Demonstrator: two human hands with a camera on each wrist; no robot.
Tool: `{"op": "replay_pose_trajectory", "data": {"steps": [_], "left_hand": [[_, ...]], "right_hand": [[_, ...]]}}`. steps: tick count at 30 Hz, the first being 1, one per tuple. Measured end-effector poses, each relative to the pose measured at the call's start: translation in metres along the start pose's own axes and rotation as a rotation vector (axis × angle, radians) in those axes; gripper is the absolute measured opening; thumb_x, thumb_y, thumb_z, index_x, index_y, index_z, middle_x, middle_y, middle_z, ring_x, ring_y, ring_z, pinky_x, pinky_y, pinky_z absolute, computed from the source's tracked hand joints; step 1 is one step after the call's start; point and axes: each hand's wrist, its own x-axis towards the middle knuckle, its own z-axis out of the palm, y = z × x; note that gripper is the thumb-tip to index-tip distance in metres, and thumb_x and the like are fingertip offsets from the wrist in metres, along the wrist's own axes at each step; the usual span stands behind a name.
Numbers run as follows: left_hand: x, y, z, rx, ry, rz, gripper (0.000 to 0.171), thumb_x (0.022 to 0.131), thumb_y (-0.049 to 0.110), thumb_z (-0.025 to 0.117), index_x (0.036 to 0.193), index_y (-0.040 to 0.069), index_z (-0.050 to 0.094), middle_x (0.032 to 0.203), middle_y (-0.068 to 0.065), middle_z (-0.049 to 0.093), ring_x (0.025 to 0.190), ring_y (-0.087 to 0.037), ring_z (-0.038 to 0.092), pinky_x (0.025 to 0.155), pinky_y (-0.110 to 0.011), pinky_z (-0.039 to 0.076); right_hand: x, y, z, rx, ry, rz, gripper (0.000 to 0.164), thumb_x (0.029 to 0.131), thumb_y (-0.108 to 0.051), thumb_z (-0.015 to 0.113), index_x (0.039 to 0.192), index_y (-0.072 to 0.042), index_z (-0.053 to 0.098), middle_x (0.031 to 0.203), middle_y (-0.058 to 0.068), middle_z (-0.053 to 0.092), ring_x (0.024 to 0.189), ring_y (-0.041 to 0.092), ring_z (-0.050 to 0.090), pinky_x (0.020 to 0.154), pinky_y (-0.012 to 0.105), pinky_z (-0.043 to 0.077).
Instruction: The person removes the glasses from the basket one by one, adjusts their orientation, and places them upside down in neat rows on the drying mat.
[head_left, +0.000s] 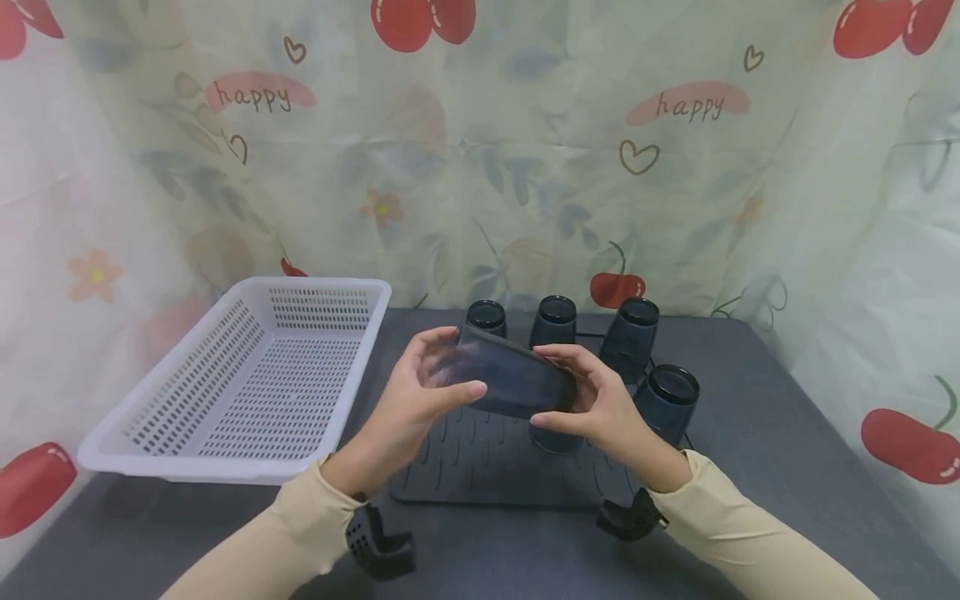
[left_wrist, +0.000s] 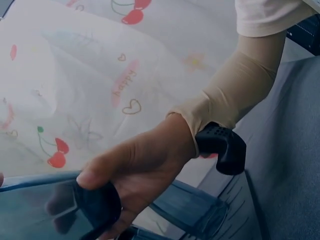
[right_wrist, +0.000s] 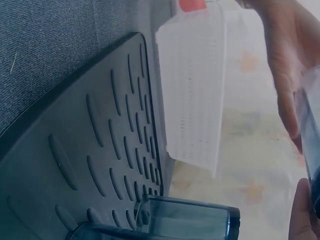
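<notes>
Both hands hold a dark blue tinted glass tumbler [head_left: 510, 375], lying sideways and slightly tilted above a ridged black drying mat [head_left: 480, 483]. The left hand [head_left: 408, 400] grips its left end, thumb in front and fingers behind, partly blurred. Around the right end curls the right hand [head_left: 600, 400]; in the left wrist view this hand [left_wrist: 145, 160] has its thumb on the thick dark base [left_wrist: 102, 205]. Several similar tumblers stand upside down on the mat behind, among them a back right tumbler [head_left: 630, 337] and a nearer tumbler [head_left: 667, 404] beside the right hand.
A white perforated plastic basket [head_left: 356, 375] sits left of the mat on the grey cloth-covered table [head_left: 780, 467]. Patterned curtains [head_left: 465, 167] enclose the back and sides. Black camera mounts [head_left: 378, 542] hang under both wrists.
</notes>
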Motion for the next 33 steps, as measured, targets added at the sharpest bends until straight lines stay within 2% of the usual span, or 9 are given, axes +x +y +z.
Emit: {"op": "replay_pose_trajectory", "data": {"steps": [4, 9, 13, 21, 29, 33], "left_hand": [[0.000, -0.002, -0.006, 0.032, -0.057, -0.028, 0.077, 0.080, 0.007, 0.075, 0.143, 0.017, 0.031, 0.142, -0.010, 0.044, 0.128, -0.028, 0.046, 0.100, -0.042, 0.047], [0.000, -0.005, -0.010, 0.029, -0.133, -0.017, 0.078, 0.076, 0.005, 0.078, 0.140, 0.012, 0.033, 0.134, -0.015, 0.049, 0.117, -0.024, 0.056, 0.089, -0.035, 0.052], [0.000, -0.007, -0.012, 0.062, -0.178, -0.012, 0.077, 0.075, 0.006, 0.080, 0.137, 0.010, 0.035, 0.132, -0.017, 0.051, 0.115, -0.023, 0.058, 0.087, -0.035, 0.052], [0.000, -0.010, -0.017, 0.179, -0.227, -0.087, 0.079, 0.074, 0.013, 0.083, 0.137, 0.010, 0.036, 0.135, -0.016, 0.049, 0.115, -0.023, 0.056, 0.085, -0.035, 0.054], [-0.002, -0.018, -0.019, 0.268, -0.288, -0.087, 0.076, 0.077, 0.014, 0.081, 0.138, 0.009, 0.038, 0.134, -0.016, 0.051, 0.113, -0.025, 0.057, 0.090, -0.038, 0.054], [-0.003, -0.021, -0.021, 0.320, -0.314, -0.069, 0.073, 0.078, 0.015, 0.080, 0.139, 0.009, 0.039, 0.137, -0.017, 0.048, 0.121, -0.029, 0.053, 0.096, -0.042, 0.051]], "right_hand": [[-0.002, -0.002, -0.002, -0.019, 0.001, 0.011, 0.070, 0.074, 0.005, 0.079, 0.135, 0.001, 0.045, 0.131, -0.001, 0.054, 0.116, 0.013, 0.056, 0.090, 0.026, 0.054], [-0.003, -0.007, -0.006, -0.031, -0.007, 0.006, 0.066, 0.075, 0.006, 0.077, 0.133, 0.000, 0.047, 0.129, 0.002, 0.055, 0.110, 0.015, 0.058, 0.087, 0.028, 0.055], [-0.003, -0.009, -0.009, -0.024, -0.010, -0.016, 0.063, 0.076, 0.007, 0.076, 0.132, 0.001, 0.047, 0.127, 0.004, 0.055, 0.107, 0.017, 0.059, 0.086, 0.029, 0.056], [-0.003, -0.013, -0.010, -0.005, 0.026, -0.037, 0.064, 0.074, 0.009, 0.076, 0.131, 0.000, 0.047, 0.124, 0.002, 0.059, 0.104, 0.017, 0.059, 0.083, 0.028, 0.057], [-0.003, -0.015, -0.007, 0.010, 0.049, -0.026, 0.063, 0.076, 0.007, 0.074, 0.132, -0.003, 0.048, 0.120, 0.000, 0.062, 0.102, 0.017, 0.059, 0.083, 0.027, 0.056], [-0.002, -0.015, -0.005, 0.029, 0.051, -0.042, 0.061, 0.078, 0.007, 0.073, 0.133, -0.008, 0.050, 0.120, 0.000, 0.061, 0.106, 0.014, 0.060, 0.084, 0.027, 0.056]]}}
